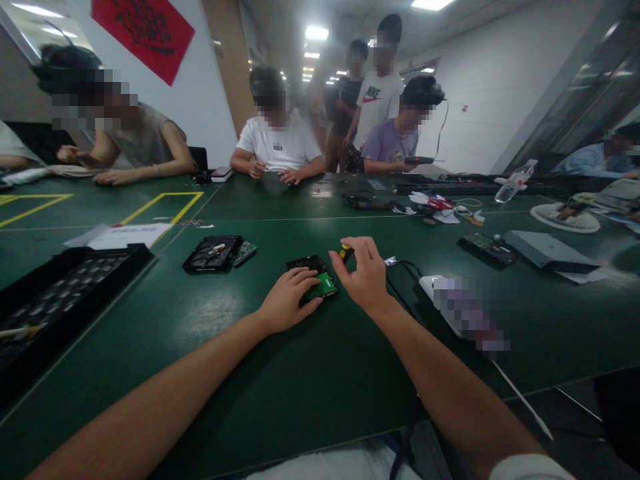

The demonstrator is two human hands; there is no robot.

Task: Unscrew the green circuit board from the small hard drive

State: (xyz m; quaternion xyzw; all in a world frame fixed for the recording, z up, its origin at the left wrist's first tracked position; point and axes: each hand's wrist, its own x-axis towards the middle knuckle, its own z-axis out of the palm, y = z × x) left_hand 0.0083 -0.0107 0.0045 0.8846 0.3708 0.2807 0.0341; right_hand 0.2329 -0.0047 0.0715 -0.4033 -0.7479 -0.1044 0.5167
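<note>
A small hard drive [316, 277] with a green circuit board lies on the green table [310, 373] straight ahead of me. My left hand [289, 300] rests on its near side, fingers curled over the edge and holding it down. My right hand [364, 273] is closed around a screwdriver with a yellow and black handle [345, 253], held upright over the drive's right side. The screwdriver's tip is hidden behind my fingers.
Another opened hard drive [213, 253] with a loose board [245, 253] lies to the left. A black tray [55, 293] sits at the far left, a white device with a cable [435, 287] to the right. Several people sit and stand across the table.
</note>
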